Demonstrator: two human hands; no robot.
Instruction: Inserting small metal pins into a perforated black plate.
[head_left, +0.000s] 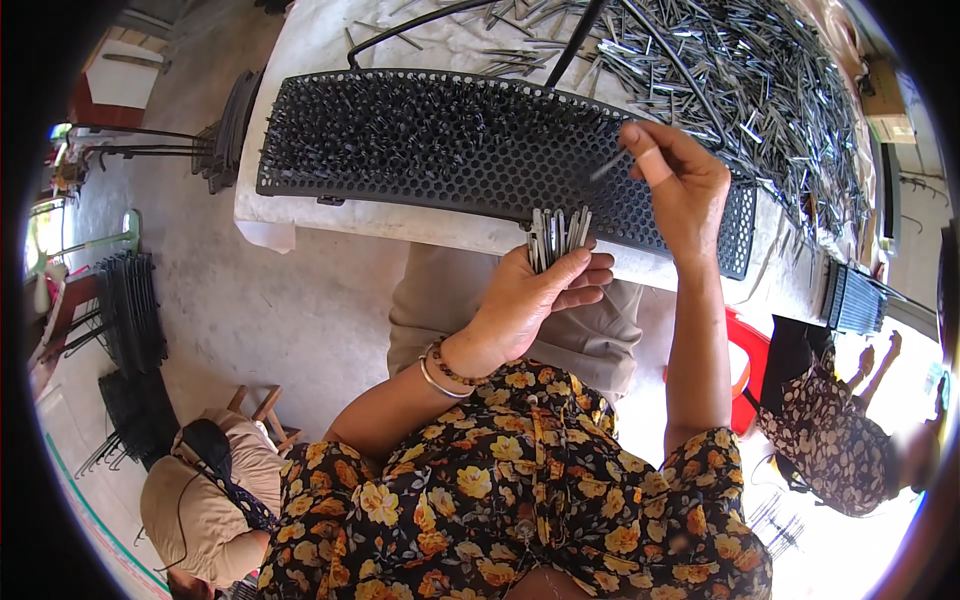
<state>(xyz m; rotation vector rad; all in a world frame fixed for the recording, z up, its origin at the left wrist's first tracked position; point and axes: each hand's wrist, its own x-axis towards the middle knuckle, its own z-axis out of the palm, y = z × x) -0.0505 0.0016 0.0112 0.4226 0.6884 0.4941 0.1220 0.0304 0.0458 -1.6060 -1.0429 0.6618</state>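
A long black perforated rack (505, 180) lies across the near part of the table, its round holes in rows. Its left and middle part is thickly filled with small dark upright pieces (380, 120); the right part shows mostly bare holes. In my left hand (525, 300), just in front of the rack's near edge, is a bundle of thin grey metal strips (556, 235), held upright. My right hand (685, 190) pinches one thin dark strip (609, 165) between thumb and fingers, over the rack's right part. The strip's lower end is slightly blurred.
A large heap of loose strips (740, 90) covers the table's far right. Black rods (575, 45) rise behind the rack. More dark racks hang at left (130, 310) and stand at right (855, 298). A red stool (740, 370) is at right. Other people sit at lower left and right.
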